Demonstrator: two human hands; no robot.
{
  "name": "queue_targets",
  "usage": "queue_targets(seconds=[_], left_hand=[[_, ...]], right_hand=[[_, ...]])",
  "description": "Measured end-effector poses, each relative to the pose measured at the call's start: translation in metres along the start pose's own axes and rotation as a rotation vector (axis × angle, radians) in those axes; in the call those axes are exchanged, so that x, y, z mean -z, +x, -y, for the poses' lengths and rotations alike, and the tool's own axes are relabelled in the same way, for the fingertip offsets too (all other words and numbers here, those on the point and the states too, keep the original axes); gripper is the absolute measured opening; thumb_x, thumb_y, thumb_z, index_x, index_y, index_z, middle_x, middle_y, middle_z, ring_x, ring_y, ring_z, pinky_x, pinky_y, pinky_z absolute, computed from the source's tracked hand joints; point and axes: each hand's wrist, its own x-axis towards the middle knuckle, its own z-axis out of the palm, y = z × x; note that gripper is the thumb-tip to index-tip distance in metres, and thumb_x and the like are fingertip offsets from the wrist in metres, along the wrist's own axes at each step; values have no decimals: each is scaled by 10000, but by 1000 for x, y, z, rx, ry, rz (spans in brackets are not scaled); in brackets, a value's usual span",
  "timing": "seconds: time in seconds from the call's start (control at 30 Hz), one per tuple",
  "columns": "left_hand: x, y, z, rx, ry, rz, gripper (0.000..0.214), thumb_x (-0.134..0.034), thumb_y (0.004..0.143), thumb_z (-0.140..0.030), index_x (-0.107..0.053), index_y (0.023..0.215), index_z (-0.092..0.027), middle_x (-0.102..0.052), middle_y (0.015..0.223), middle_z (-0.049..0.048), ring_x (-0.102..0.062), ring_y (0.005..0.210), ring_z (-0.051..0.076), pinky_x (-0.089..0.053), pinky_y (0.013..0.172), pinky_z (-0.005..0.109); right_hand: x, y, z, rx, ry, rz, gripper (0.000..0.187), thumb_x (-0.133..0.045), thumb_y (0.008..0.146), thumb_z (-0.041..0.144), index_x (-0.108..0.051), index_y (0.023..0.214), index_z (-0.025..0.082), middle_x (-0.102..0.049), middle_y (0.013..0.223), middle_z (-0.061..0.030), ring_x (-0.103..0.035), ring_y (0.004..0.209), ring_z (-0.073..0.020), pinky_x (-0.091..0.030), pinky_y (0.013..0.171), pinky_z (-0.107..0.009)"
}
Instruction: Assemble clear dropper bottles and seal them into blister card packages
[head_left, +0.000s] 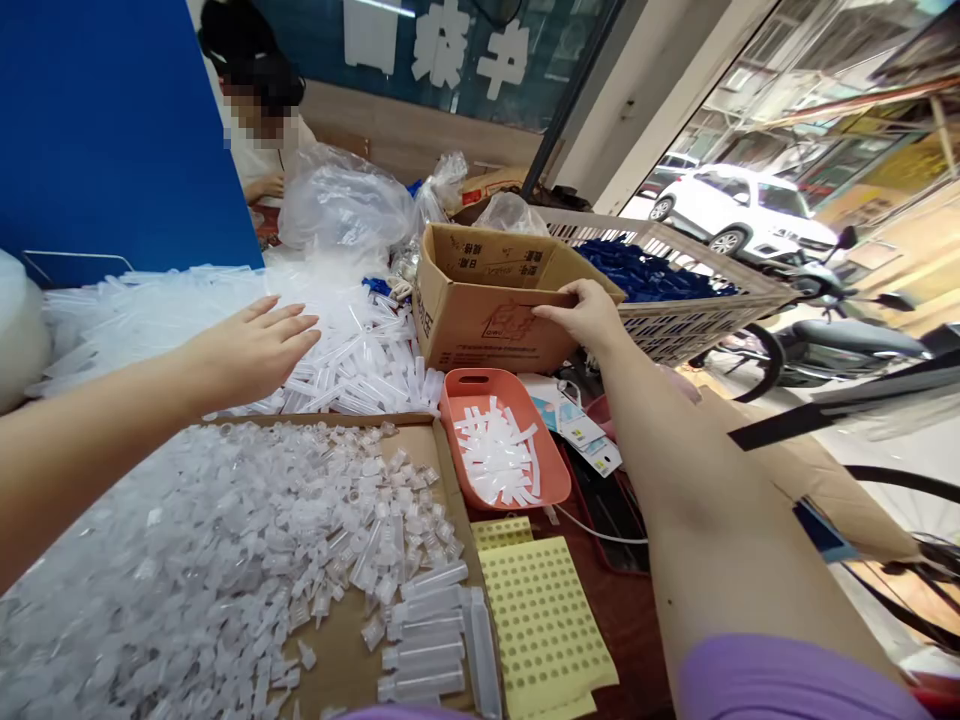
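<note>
My right hand (585,315) pinches the near rim of an open cardboard box (487,325), thumb outside and fingers over the edge. Little of the box's inside shows. My left hand (259,350) is stretched out flat, palm down, with nothing in it, over a heap of clear plastic tubes (360,350). Below it, a shallow cardboard tray (337,640) holds a mass of small translucent plastic caps (210,540). Several larger tubes (424,650) lie in a row at the tray's right side.
An orange basket (555,480) holds white strips (499,455). Yellow sticker sheets (551,620) lie beside the tray. Behind the box stands a white crate (675,325) with dark blue pieces (645,270). A person (259,110) sits beyond plastic bags (337,200), next to a blue panel (112,130).
</note>
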Motion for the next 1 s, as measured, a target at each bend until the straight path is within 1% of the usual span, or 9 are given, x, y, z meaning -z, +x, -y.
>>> queue_targets(seconds=[0.17, 0.33, 0.43, 0.53, 0.63, 0.77, 0.87, 0.93, 1.0], left_hand=[[6, -7, -3, -33, 59, -18, 550, -290, 922, -122, -632, 1343, -33, -586, 1426, 217, -492, 1398, 337, -314, 1199, 525], [1, -23, 4, -65, 66, -126, 550, -266, 938, -131, -643, 1324, -20, -613, 1392, 228, -519, 1373, 355, -343, 1176, 548], [-5, -36, 10, -63, 53, -184, 530, -294, 939, -140, -649, 1321, -44, -624, 1388, 211, -519, 1374, 348, -335, 1184, 531], [-8, -49, 12, -38, 49, -217, 512, -296, 953, -151, -671, 1292, -72, -639, 1376, 195, -543, 1356, 329, -336, 1188, 508], [-4, -62, 10, -18, 68, -212, 512, -282, 964, -155, -685, 1263, -52, -651, 1351, 211, -577, 1320, 339, -372, 1162, 507], [2, -86, 6, 16, 63, -149, 499, -293, 968, -150, -671, 1269, -26, -644, 1347, 237, -577, 1315, 360, -399, 1132, 526], [3, -110, 5, 73, 63, -164, 492, -279, 993, -187, -675, 1250, -49, -652, 1345, 220, -581, 1312, 354, -395, 1133, 524], [3, -128, 4, 113, 72, -163, 483, -270, 1005, -215, -678, 1224, -77, -657, 1349, 196, -592, 1303, 341, -397, 1129, 524], [4, -148, 1, 155, 77, -151, 445, -287, 1011, -227, -668, 1207, -104, -658, 1358, 168, -600, 1297, 325, -401, 1124, 533]], right_hand=[[2, -5, 2, -60, 52, 45, 399, -785, 631, 475, -509, 763, 218, -574, 795, -2, -522, 731, -186, -405, 650, -317], [6, -6, 15, -61, 61, 74, 429, -816, 653, 500, -533, 749, 192, -580, 759, 15, -519, 700, -151, -368, 624, -286], [4, -12, 18, -59, 54, 88, 386, -796, 734, 468, -565, 808, 168, -584, 776, 22, -519, 679, -121, -402, 626, -268], [0, -18, 19, -65, 49, 101, 312, -694, 873, 439, -609, 934, 145, -610, 835, 6, -551, 689, -105, -479, 656, -266], [-7, -20, 22, -55, 44, 80, 308, -641, 923, 429, -625, 1029, 141, -644, 952, -28, -610, 796, -130, -535, 735, -308], [-13, -24, 27, -9, 29, 16, 321, -710, 850, 401, -631, 1023, 142, -650, 1064, -72, -624, 973, -200, -520, 895, -400], [-15, -34, 32, 29, 11, -58, 398, -721, 801, 344, -612, 1122, 136, -596, 1232, -153, -551, 1204, -288, -440, 1048, -451], [-16, -45, 38, 37, -12, -120, 465, -648, 844, 335, -552, 1239, 111, -506, 1340, -214, -471, 1313, -327, -392, 1095, -489], [-17, -60, 48, 47, -41, -163, 461, -525, 913, 338, -496, 1297, 84, -457, 1357, -253, -455, 1324, -347, -393, 1079, -525]])
